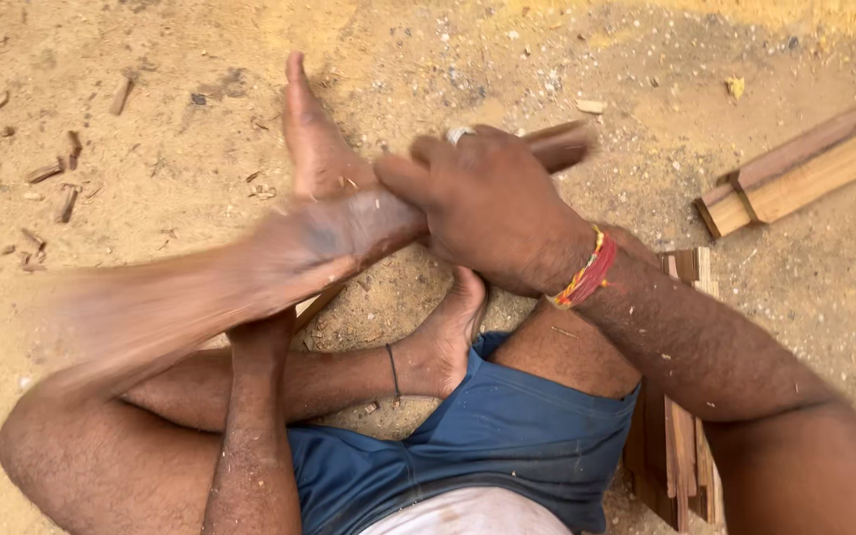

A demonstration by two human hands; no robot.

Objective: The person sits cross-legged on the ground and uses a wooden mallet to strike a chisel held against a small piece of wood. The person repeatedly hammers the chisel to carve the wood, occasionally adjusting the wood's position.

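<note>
Head view, looking down at a person seated on sandy ground [200,149] with bare legs folded and blue shorts [487,446] across the lap. One leg runs from the lower left toward the middle, its foot [314,139] stretched forward with toes pointing to the top of the frame. The other foot [448,337] is tucked under, sole turned up, with a thin dark anklet [392,372] around it.

Right arm comes in from the lower right. Its right hand [482,203] is closed, fingers curled around a brown wooden stick [559,144], which pokes out past the knuckles toward the upper right, just above the ground. A silver ring [460,132] shows on one finger, and a red, orange and yellow thread band [587,269] wraps the wrist.

Left hand [299,243] is a streak of motion blur crossing from the far left to just beside the right hand, over the outstretched foot. Whether its fingers are spread or closed cannot be told.

A stack of wooden slats [681,436] stands by the right thigh. Further right, well apart, lie two longer planks [804,168]. Small wood chips [52,188] are scattered over the sand at the upper left, and a pale pebble [591,106] sits near the stick's tip.
</note>
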